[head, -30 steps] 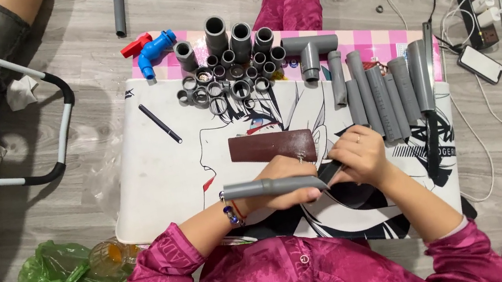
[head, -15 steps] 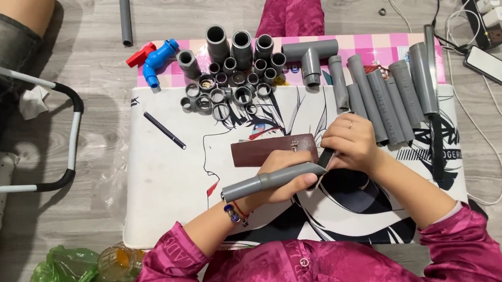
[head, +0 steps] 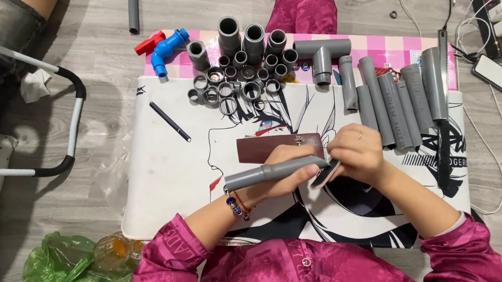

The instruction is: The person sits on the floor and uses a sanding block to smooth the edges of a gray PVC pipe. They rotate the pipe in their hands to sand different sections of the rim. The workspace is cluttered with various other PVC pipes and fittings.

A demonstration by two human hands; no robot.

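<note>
A grey pipe piece [head: 273,172] is being held level above the surface [head: 162,176], just in front of the brown sandpaper sheet [head: 279,147] lying there. The left hand [head: 285,179] is being kept clenched around the pipe's middle, while the right hand [head: 356,154] is being closed on a small dark pad [head: 326,174] pressed at the pipe's end nearest it. The pipe is being judged as light, stiff and smooth, likely to slip or turn if gripped loosely, so a hold around its thicker middle section is being favoured, with the worked end left free. Beyond the sandpaper sheet, a cluster of short grey fittings [head: 239,71] is standing upright, a grey tee joint [head: 323,55] is lying beside it, and a row of longer grey pipes [head: 394,103] is lying to the right of the sheet.
</note>
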